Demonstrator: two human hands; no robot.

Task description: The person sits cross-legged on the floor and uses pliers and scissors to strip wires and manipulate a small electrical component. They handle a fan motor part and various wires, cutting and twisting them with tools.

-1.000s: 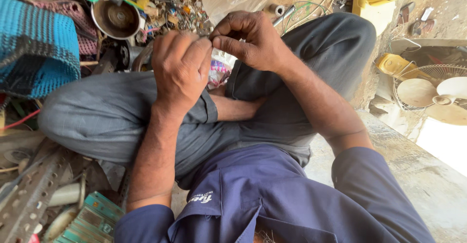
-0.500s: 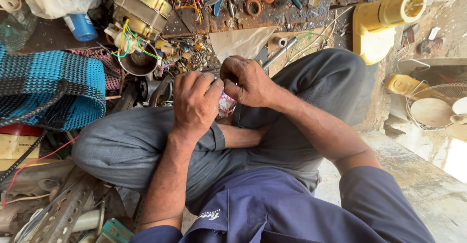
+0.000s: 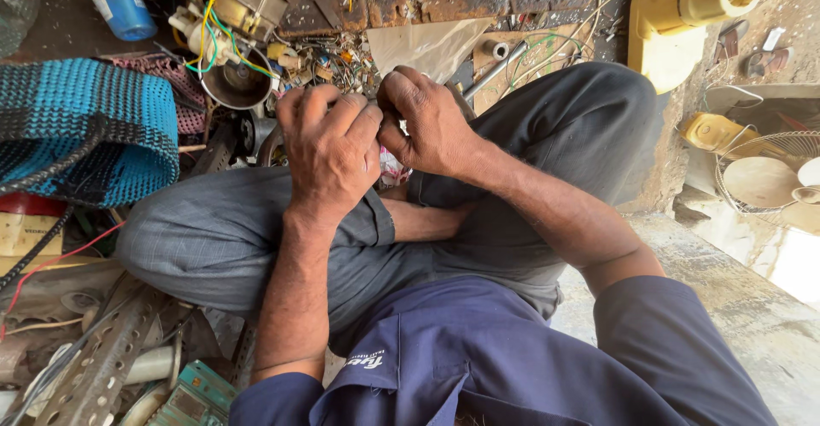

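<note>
While pressed together above lap: left hand point(image 3: 329, 148) & right hand point(image 3: 427, 123), pinching small pale part point(image 3: 395, 170) btwn fingers.

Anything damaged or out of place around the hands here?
Yes. A motor lies stripped open with loose yellow and green wires trailing out, amid scattered small parts. The left hand and right hand pinch something small between them, too hidden to identify.

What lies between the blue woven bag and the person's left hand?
In the head view, between the blue woven bag and the left hand lie a round metal bowl-shaped part with yellow and green wires above it, and dark metal pieces.
</note>
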